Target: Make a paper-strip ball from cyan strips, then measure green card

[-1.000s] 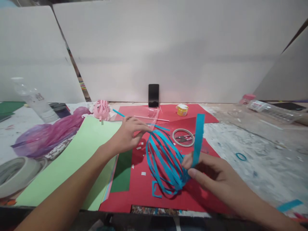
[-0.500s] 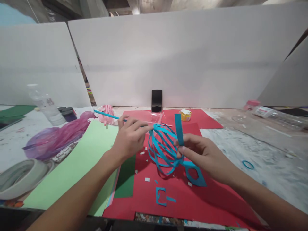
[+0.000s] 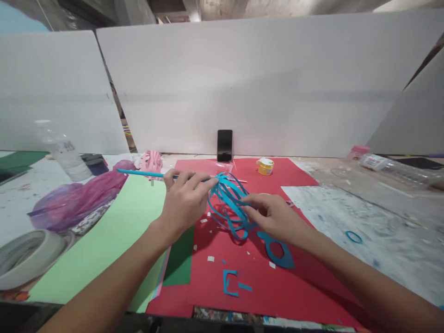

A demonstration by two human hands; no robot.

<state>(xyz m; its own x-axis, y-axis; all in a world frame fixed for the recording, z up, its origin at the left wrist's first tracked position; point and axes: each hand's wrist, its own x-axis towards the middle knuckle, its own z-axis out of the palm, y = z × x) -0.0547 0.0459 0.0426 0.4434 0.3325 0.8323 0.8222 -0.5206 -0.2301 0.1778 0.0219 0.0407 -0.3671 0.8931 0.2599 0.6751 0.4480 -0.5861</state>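
Observation:
My left hand (image 3: 185, 199) is closed around a thin blue stick (image 3: 138, 173) that points out to the left. Its fingertips meet the top of a round cage of blue paper strips (image 3: 229, 203) at the stick's other end. On the cage's right side, my right hand (image 3: 274, 215) pinches a blue paper strip (image 3: 245, 202) against the loops; its fingers hide most of that strip. Below the right hand, a blue paper offcut with a round hole (image 3: 279, 252) lies on the red paper (image 3: 243, 300).
Light green paper (image 3: 100, 249), a tape roll (image 3: 27, 259) and purple plastic (image 3: 83, 194) are at left. A phone (image 3: 225, 145) leans on the white board behind a yellow tub (image 3: 265, 166). Blue scraps (image 3: 229, 283) lie in front; a blue ring (image 3: 354, 237) lies right.
My right hand has brought the upright strip left and down against the cage. The stick has tilted flatter and moved left, and the cage has shifted slightly left.

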